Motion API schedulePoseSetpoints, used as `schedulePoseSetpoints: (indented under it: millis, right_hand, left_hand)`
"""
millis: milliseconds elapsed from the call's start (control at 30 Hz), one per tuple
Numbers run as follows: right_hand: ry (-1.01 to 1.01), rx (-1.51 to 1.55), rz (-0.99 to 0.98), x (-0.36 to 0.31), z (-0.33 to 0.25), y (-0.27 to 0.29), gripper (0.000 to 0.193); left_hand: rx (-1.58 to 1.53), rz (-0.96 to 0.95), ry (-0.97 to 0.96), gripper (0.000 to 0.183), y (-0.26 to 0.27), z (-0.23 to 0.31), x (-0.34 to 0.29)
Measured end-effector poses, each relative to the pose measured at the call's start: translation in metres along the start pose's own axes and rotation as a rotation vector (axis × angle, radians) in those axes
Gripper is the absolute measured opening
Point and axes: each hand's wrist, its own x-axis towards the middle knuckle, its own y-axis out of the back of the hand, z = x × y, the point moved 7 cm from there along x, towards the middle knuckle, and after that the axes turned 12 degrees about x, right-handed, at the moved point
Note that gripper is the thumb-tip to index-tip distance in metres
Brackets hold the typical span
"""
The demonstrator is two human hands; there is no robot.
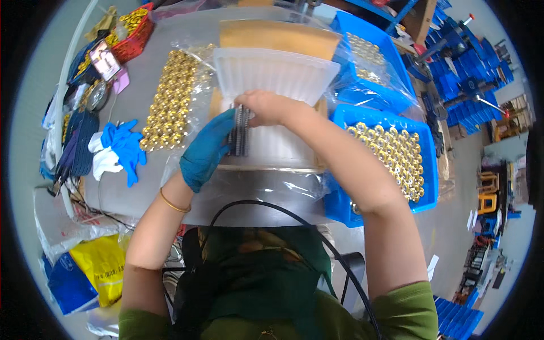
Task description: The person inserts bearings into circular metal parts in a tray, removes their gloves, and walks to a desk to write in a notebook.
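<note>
A row of dark ribbed pieces stands at the left end of a white-lined box in front of me; their exact kind is too small to tell. My left hand, in a blue glove, grips the row along its left side, thumb near the close end. My right hand is bare, its fingers curled down over the row's far end. Behind my hands, a white ribbed plastic tray leans up against a raised cardboard flap.
Many gold-coloured round metal parts lie on the grey table at left, next to blue and white gloves. On the right are two blue bins of similar parts. A red basket and a phone are far left. Clear plastic film hangs at the front.
</note>
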Motion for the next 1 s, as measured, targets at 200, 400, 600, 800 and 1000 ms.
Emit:
schedulePoseSetpoints:
  millis: [200,400,600,800,1000]
  right_hand:
    - [-0.010,0.078,0.081,-0.009,-0.023,0.016,0.049]
    - [0.055,0.498,0.186,-0.015,-0.056,0.036,0.041]
    - [-0.189,0.179,-0.066,-0.006,-0.020,-0.021,0.049]
    - [-0.153,-0.066,-0.179,-0.015,-0.030,-0.042,0.059]
    - [0.095,0.181,0.127,-0.028,-0.036,0.004,0.050]
  left_hand:
    - [-0.437,0.219,0.046,0.036,0.005,-0.019,0.011]
    - [-0.812,-0.282,-0.193,0.032,0.005,-0.007,0.031]
    - [-0.034,0.225,-0.398,0.034,0.073,-0.002,0.032]
    - [-0.925,0.148,-0.022,0.035,0.048,-0.004,0.027]
    - [-0.422,0.158,-0.198,0.033,0.041,-0.008,0.018]
